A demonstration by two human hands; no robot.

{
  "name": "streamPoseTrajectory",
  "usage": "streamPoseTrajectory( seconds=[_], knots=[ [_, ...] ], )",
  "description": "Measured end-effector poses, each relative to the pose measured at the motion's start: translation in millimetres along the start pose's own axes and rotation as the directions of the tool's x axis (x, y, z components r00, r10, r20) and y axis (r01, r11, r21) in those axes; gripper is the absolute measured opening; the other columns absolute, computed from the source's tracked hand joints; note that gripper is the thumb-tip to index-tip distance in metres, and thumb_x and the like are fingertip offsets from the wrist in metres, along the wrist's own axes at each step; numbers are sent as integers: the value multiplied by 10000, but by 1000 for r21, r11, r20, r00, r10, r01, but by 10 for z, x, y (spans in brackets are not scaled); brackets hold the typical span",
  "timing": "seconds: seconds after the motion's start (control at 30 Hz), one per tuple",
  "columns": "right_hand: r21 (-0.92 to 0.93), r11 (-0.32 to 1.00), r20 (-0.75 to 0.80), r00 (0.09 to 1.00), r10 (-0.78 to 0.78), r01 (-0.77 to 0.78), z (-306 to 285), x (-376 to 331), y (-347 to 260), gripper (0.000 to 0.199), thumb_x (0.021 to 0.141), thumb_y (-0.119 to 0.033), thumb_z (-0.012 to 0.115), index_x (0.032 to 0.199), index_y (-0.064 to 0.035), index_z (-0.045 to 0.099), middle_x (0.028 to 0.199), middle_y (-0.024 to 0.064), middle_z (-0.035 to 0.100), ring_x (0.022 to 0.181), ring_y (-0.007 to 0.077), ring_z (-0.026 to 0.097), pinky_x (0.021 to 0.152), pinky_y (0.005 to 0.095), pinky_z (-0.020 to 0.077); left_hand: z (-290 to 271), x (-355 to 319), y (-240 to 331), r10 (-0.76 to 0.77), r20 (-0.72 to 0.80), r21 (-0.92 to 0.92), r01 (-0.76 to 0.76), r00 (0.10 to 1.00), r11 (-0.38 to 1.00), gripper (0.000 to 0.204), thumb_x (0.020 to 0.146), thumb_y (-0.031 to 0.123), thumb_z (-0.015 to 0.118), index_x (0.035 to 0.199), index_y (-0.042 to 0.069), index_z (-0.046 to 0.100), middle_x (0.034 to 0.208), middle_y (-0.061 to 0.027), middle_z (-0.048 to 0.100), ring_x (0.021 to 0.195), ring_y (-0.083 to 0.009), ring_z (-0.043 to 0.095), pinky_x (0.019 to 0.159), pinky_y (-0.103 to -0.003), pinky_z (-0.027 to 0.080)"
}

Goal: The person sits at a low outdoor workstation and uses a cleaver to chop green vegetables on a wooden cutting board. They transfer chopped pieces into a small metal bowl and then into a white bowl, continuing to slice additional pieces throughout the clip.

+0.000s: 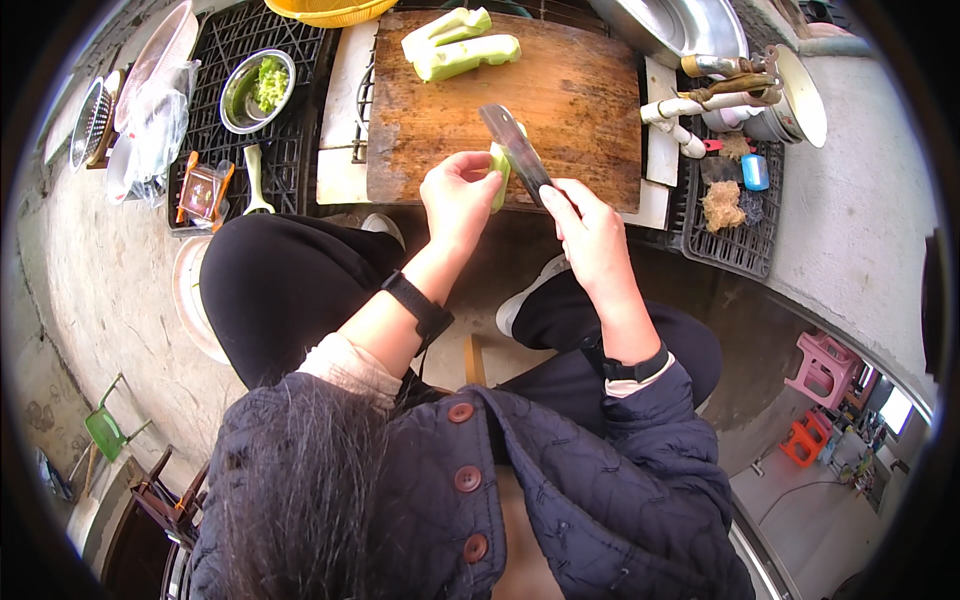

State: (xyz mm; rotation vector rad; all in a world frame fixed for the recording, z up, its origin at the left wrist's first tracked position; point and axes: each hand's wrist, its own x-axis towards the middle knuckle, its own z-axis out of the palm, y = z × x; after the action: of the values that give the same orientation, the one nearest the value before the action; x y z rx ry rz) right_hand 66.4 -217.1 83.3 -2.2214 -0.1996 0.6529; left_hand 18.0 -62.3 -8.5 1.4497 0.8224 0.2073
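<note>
My left hand (455,200) pinches a pale green piece of vegetable stalk (500,180) at the near edge of the wooden cutting board (430,130). My right hand (592,235) is closed round the handle of a knife (515,145). Its blade slants up and left over the board, right beside the piece; whether it touches is unclear. Two thicker light green stalks (468,57) lie at the board's far side. To the left, a metal bowl (229,112) holds small chopped green bits (270,85).
Black plastic crates (310,60) flank the board. On the left one lie a peeler-like white tool (256,180) and an orange-framed container (203,190). A large metal basin (690,30), a yellow basket (330,10), pipes with a tap (715,65) and a scrubber (722,205) surround the board.
</note>
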Motion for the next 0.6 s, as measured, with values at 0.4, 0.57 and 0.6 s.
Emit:
streamPoseTrajectory(
  seconds=[0.4,0.57,0.6],
  knots=[
    [-177,980,-24,995,-102,96,146,13,68,324,1036,-390,592,1134,-100,699,931,222,731,900,436,705,768,488,560,1,27,-82,11,-3,-80,-12,1000,997,272,824,100,796,1064,-25,766,845,-84,768,755,-114,705,730,-272,575],
    [-131,984,-79,988,-133,122,166,46,156,337,1006,-341,667,1170,-50,709,888,219,711,838,382,712,767,399,542,0,61,-87,-12,3,-59,12,1000,998,290,821,99,807,1073,-35,760,884,-78,771,792,-110,704,763,-270,573],
    [-113,988,-89,989,-118,108,144,59,159,335,1012,-353,653,1156,-57,711,910,222,717,864,398,710,775,421,547,2,84,-87,0,0,-58,0,1000,998,291,820,101,809,1072,-35,760,890,-79,771,798,-111,706,771,-270,572]
  ],
)
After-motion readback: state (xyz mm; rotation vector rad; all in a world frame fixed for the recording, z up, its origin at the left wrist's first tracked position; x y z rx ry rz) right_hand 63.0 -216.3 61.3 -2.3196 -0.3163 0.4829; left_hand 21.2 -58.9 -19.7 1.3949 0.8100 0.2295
